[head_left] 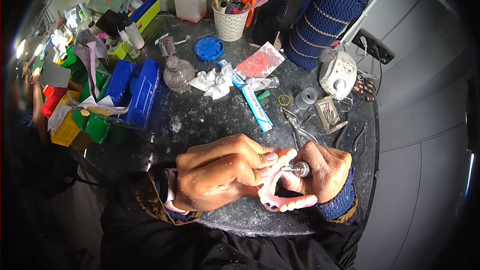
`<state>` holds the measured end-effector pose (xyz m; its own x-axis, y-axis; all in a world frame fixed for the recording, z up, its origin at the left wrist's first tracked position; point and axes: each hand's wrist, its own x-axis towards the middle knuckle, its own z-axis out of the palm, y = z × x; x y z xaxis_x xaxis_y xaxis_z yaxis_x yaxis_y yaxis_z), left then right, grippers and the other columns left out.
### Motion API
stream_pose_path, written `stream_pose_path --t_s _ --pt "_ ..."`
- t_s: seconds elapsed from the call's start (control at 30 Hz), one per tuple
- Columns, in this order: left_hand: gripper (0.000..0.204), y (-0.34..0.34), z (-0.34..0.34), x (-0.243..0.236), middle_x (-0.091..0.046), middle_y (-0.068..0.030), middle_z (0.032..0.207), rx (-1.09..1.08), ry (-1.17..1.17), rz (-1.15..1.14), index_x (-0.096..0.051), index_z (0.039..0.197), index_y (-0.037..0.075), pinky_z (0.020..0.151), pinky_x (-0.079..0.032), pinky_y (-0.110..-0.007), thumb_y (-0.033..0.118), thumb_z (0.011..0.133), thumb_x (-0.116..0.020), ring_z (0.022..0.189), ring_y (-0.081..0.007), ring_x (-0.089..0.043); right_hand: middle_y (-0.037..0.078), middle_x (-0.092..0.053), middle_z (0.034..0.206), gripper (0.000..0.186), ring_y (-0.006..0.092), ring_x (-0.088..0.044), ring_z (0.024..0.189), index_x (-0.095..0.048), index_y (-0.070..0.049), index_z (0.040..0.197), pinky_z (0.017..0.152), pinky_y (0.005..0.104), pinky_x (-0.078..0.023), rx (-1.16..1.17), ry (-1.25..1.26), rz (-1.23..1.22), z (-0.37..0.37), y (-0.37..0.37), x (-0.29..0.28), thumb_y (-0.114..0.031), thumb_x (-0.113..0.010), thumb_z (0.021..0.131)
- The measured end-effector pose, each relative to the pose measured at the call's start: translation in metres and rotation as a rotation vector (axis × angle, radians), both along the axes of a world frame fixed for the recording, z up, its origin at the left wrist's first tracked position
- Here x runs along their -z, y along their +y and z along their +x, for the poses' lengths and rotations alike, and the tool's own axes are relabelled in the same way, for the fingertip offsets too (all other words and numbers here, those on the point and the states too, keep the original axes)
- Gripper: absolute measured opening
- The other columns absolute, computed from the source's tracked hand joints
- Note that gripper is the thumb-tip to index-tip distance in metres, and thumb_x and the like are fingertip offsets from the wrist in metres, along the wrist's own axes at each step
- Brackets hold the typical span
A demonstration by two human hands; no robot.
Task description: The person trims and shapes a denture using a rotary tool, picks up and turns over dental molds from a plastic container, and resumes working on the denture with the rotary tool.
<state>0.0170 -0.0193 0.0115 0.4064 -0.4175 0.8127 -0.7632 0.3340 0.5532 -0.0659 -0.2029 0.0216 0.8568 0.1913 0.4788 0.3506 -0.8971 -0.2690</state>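
Note:
My left hand (220, 172) pinches a pink denture (286, 202) with pale teeth, its horseshoe curve turned toward my right hand. Fingers and thumb press on the far part of the arch, while the near arm sticks out free. My right hand (324, 170) is wrapped round a rotary handpiece (301, 169); only its metal nose shows, the rest being inside the grip. The thin bur at its end meets the inner side of the denture, or lies very close to it. Pale dust speckles both hands.
A dark, dusty bench (200, 125) carries a long blue-and-white box (257, 107), crumpled tissue (215, 84), pliers (295, 125) and a tray of burs (327, 115). Behind stand a pen basket (230, 25), a knit-covered bottle (320, 25) and a white control unit (338, 75). Coloured bins (142, 95) crowd the left.

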Motion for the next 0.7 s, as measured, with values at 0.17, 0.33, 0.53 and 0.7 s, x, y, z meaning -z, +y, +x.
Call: stream_pose_path --t_s 0.17,0.33,0.53,0.7 --pt "0.027 0.005 -0.001 0.001 -0.062 -0.017 0.081 0.047 0.063 0.009 -0.055 0.068 -0.004 0.076 -0.058 -0.038 -0.001 0.058 -0.08 0.08 -0.0263 -0.067 0.005 -0.051 0.054 0.036 0.021 -0.054 0.042 -0.053 -0.01 0.069 0.038 0.0316 -0.042 -0.027 0.014 -0.049 0.002 0.001 -0.003 -0.039 -0.074 0.068" --pt "0.027 -0.004 -0.002 -0.002 -0.062 -0.0176 0.081 0.096 0.049 0.005 -0.055 0.068 -0.004 0.076 -0.058 -0.037 -0.002 0.059 -0.08 0.08 -0.0264 -0.067 0.005 -0.05 0.055 0.035 0.0205 -0.054 0.042 -0.052 -0.009 0.069 0.038 0.0316 -0.042 0.032 0.016 -0.082 -0.01 -0.002 -0.011 -0.037 -0.073 0.067" --pt "0.027 0.008 0.002 0.006 -0.062 -0.0182 0.078 -0.011 0.033 0.033 -0.053 0.067 -0.003 0.072 -0.059 -0.039 -0.007 0.059 -0.078 0.077 -0.0269 -0.067 0.005 -0.05 0.056 0.033 0.0203 -0.053 0.042 -0.052 -0.009 0.071 0.038 0.0317 -0.042 -0.062 0.006 -0.05 0.008 0.003 0.004 -0.035 -0.073 0.068" --pt "0.028 -0.003 0.0 0.001 -0.061 -0.0179 0.074 0.028 -0.012 0.014 -0.052 0.066 -0.002 0.069 -0.06 -0.041 -0.012 0.061 -0.078 0.072 -0.026 -0.067 0.005 -0.049 0.056 0.032 0.0199 -0.053 0.042 -0.052 -0.009 0.071 0.038 0.0316 -0.041 -0.019 0.004 -0.081 -0.004 0.0 -0.006 -0.033 -0.072 0.069"
